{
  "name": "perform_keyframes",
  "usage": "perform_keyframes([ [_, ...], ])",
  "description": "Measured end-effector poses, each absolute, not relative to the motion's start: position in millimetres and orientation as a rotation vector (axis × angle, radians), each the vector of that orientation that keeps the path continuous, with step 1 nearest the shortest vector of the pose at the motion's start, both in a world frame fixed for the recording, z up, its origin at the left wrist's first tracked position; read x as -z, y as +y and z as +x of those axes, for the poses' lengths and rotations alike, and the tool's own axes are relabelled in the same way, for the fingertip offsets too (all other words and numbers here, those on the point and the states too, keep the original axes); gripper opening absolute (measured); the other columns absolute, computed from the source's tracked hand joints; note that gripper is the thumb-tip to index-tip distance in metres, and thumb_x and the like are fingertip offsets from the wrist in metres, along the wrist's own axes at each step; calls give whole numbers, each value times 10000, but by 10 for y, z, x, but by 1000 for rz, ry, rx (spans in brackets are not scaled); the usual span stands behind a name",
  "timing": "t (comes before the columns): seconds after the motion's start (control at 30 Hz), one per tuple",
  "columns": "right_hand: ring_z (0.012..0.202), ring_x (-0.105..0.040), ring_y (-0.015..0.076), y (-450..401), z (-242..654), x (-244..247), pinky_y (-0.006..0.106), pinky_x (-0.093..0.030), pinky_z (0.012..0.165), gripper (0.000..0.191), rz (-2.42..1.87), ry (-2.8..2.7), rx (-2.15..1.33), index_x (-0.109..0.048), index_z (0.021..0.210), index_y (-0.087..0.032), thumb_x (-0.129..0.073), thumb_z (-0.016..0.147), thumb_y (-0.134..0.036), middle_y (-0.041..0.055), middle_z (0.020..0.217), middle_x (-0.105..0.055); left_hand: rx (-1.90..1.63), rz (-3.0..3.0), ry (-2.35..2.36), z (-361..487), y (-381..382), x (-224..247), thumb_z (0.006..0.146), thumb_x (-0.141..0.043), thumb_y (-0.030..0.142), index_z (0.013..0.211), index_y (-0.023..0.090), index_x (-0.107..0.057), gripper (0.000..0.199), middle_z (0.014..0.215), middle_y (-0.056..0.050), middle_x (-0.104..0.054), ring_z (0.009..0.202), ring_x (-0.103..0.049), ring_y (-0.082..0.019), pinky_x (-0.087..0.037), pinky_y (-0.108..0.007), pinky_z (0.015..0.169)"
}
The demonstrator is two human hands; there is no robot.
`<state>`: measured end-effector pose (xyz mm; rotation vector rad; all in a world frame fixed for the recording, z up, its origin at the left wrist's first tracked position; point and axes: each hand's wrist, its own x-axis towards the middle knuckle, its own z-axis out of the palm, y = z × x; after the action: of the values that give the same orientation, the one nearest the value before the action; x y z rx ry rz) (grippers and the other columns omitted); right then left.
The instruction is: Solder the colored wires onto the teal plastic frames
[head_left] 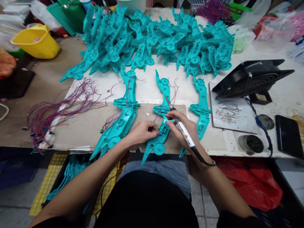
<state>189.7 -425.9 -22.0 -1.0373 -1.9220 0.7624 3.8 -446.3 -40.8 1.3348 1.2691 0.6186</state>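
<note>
My right hand grips a soldering iron with a white and black handle, its tip pointing up and away from me over the middle teal plastic part. My left hand is pinched at the lower half of that same part. Whatever its fingertips hold is small and mostly hidden. Thin red and blue wires run along the middle part toward these fingers. To the left lies a teal part with wires on it, and to the right another teal part, its lower end partly behind my right hand.
A large heap of teal parts covers the back of the table. Bundled wires lie at left, near a yellow bucket. On the right stand a black fan, a solder-spattered board, a round tin and a phone.
</note>
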Motion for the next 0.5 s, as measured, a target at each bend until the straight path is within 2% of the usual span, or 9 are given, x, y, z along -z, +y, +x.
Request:
perform_keyframes([
  [0.23, 879, -672, 160, -4066, 1714, 282, 268, -533, 745, 365, -979, -1962, -974, -561, 1156, -220, -538, 808, -114, 28, 974, -694, -625, 1366, 1253, 30, -4450, 442, 695, -578, 221, 665, 138, -590, 89, 577, 32, -526, 540, -434, -89, -337, -212, 516],
  [0.5, 823, -644, 164, -4070, 1802, 274, 288, -515, 759, 304, -954, -1995, -964, -575, 1145, -215, -569, 842, -201, 24, 931, -665, -635, 1379, 1248, 26, -4448, 445, 697, -573, 226, 656, 141, -589, 96, 599, 28, -546, 565, -449, -94, -352, -215, 541],
])
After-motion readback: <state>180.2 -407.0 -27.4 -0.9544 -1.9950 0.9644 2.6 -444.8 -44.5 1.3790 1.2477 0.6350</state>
